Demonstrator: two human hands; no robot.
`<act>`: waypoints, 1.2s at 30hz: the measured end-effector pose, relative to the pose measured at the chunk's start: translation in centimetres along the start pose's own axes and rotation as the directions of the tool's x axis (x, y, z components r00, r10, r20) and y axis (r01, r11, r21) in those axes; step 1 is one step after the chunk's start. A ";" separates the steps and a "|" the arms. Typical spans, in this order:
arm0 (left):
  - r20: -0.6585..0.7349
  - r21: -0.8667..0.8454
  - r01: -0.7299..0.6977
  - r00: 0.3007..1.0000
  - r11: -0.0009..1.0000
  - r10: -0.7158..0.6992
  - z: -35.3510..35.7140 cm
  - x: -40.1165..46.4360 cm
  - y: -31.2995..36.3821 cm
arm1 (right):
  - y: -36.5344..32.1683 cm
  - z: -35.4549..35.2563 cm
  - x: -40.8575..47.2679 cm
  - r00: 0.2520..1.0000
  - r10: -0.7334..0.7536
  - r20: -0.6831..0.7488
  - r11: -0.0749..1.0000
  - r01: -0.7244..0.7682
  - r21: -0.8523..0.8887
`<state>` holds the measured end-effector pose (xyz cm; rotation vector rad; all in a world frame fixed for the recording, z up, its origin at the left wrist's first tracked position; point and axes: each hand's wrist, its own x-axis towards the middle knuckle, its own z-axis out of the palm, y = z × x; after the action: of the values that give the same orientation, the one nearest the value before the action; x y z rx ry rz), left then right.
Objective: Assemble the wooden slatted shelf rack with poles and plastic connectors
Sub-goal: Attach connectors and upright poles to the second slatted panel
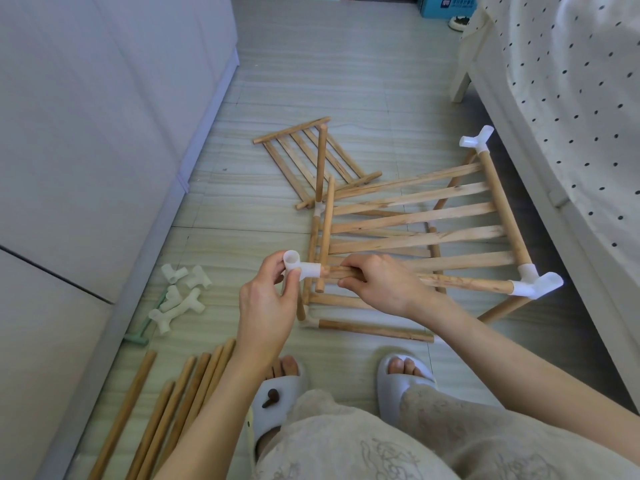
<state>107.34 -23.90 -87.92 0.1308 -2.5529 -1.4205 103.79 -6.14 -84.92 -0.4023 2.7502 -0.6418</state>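
Note:
A large wooden slatted shelf panel (419, 216) lies tilted above the floor in the middle of the head view. White plastic connectors sit on its right corners, one far (476, 140) and one near (535, 284). My right hand (377, 282) grips the near wooden pole (460, 282) at its left end. My left hand (268, 299) pinches a white connector (299, 268) at that pole's end. Beneath the panel lie more poles joined by connectors. A smaller slatted panel (311, 157) rests on the floor behind.
Several loose white connectors (180, 292) and a green tool (138, 336) lie on the tiled floor at left. Loose wooden poles (173, 410) lie at bottom left. A grey cabinet (86, 133) stands left, a bed (571, 98) right. My slippered feet (405, 379) are below.

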 end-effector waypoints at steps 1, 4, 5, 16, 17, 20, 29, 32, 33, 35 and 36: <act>0.004 -0.012 0.003 1.000 1.000 -0.003 0.0 0.2 0.0 | -0.1 0.0 0.1 1.000 0.000 0.001 1.000 0.000 -0.003; 0.004 -0.033 0.005 1.000 0.999 -0.005 -0.1 0.7 -0.3 | -0.3 -0.1 0.3 1.000 -0.003 0.001 1.000 0.003 -0.006; 0.000 -0.036 0.004 1.000 0.999 -0.004 -0.1 0.8 -0.4 | -0.4 -0.1 0.4 1.000 -0.007 0.002 1.000 0.007 -0.006; 0.016 -0.191 0.075 0.997 0.979 -0.073 -0.1 0.9 -0.9 | -0.6 -0.2 0.6 0.999 -0.033 0.017 0.999 0.033 0.009; 0.027 -0.207 0.077 0.997 0.975 -0.073 -0.3 0.9 -0.8 | -0.6 -0.2 0.6 0.999 -0.037 0.018 0.999 0.037 0.015; 0.065 -0.255 0.093 0.995 0.962 -0.079 -0.7 1.0 -0.5 | -0.7 -0.3 0.6 0.999 -0.044 0.024 0.999 0.043 0.027; 0.121 -0.249 0.100 0.990 0.963 -0.072 -1.3 1.9 0.0 | -0.7 -0.2 0.8 0.999 -0.038 0.036 0.999 0.037 0.032; 0.134 -0.236 0.110 0.988 0.965 -0.079 -1.4 2.0 0.0 | -0.7 -0.2 0.9 0.998 -0.043 0.035 0.999 0.042 0.030; 0.144 -0.233 0.115 0.986 0.966 -0.083 -1.5 2.0 -0.1 | -0.6 -0.1 0.9 0.999 -0.041 0.035 0.999 0.040 0.031; 0.159 -0.225 0.122 0.983 0.967 -0.087 -1.6 2.2 -0.3 | -0.6 0.0 1.0 0.999 -0.034 0.039 0.999 0.033 0.028; 0.165 -0.225 0.128 0.982 0.966 -0.092 -1.6 2.2 -0.3 | -0.5 0.1 1.1 0.999 -0.032 0.044 0.999 0.031 0.027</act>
<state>105.55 -25.84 -87.06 0.1312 -2.5040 -1.8290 102.91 -6.98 -84.98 -0.4498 2.6960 -0.6681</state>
